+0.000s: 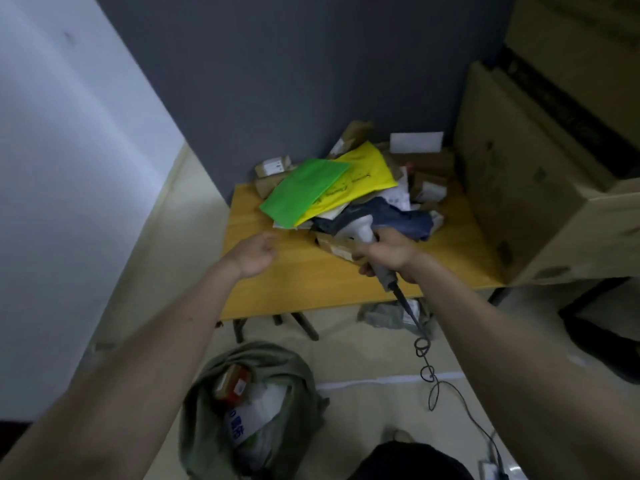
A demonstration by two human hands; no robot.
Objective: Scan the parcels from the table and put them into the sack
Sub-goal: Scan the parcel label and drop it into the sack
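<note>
Right hand [388, 252]: fingers and thumb wrapped tight round the grey handle of a handheld scanner [369, 237], whose pale head points away from the wrist toward the parcel heap; a coiled dark cable [424, 348] runs from the handle's butt, below the fist, down to the floor. Left hand [254, 254]: holds nothing, fingers loosely curled and relaxed, palm turned inward, held above the bare near-left part of the wooden table [277, 292]; whether it touches the tabletop cannot be told. Parcels, on the table, beyond both hands: a green mailer [304, 192] lying over a yellow mailer [367, 171], just past the left hand's fingertips and to the scanner head's left; a dark blue bag [398, 220] directly ahead of the scanner head; a flat brown carton [337, 245] just left of the right fist, under the scanner; further small brown boxes [273, 166] and white envelopes behind these, against the grey wall. Sack [298, 372]: olive-green, open-mouthed, on the floor below the left forearm, nearer the person than either hand, with a red-brown box [233, 382] and a white package [252, 414] inside. Large cardboard boxes [526, 188]: well to the right of the right hand, at the table's edge.
</note>
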